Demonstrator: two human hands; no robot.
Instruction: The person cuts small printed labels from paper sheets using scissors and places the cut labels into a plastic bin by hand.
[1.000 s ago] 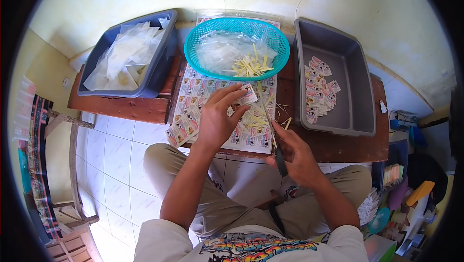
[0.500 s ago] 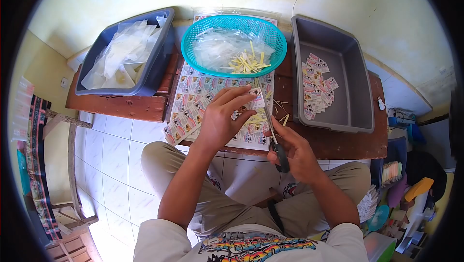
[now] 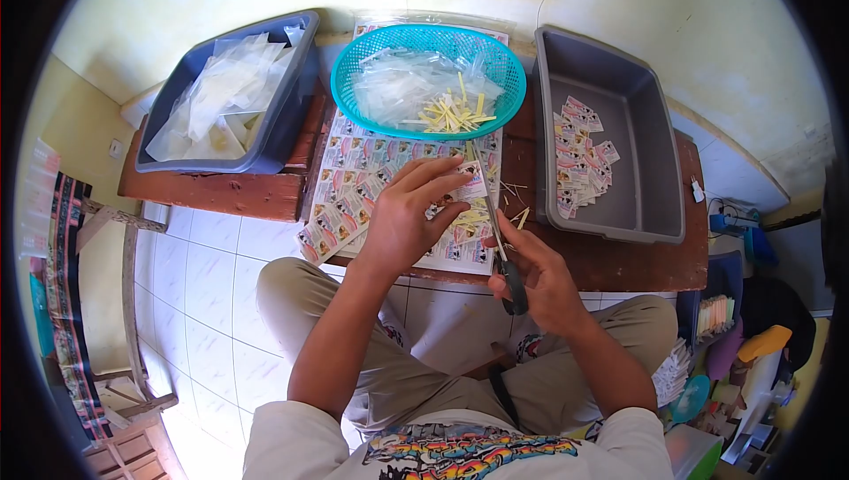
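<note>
Between thumb and fingers, my left hand point(image 3: 409, 215) holds a small printed label point(image 3: 471, 181) above the printed sheets point(image 3: 340, 219). My right hand point(image 3: 541, 281) grips the black handles of the scissors point(image 3: 502, 254), whose blades point up and away along the label's right edge. Thin yellow strips lie on the sheets beneath the blades. Just beyond my hands is a turquoise basket point(image 3: 429, 134) with clear plastic pieces and yellow strips point(image 3: 455, 115) in it.
A blue-grey tub point(image 3: 292, 113) of translucent plastic bags stands at the left. At the right, a grey tub point(image 3: 632, 126) holds a pile of cut labels point(image 3: 579, 161). Both stand on the red-brown wooden table point(image 3: 619, 268). Household items crowd the lower right.
The scissors have shifted slightly in my right hand, their handles turned more upright. My left hand and the label have moved slightly right. The view has shifted a little.
</note>
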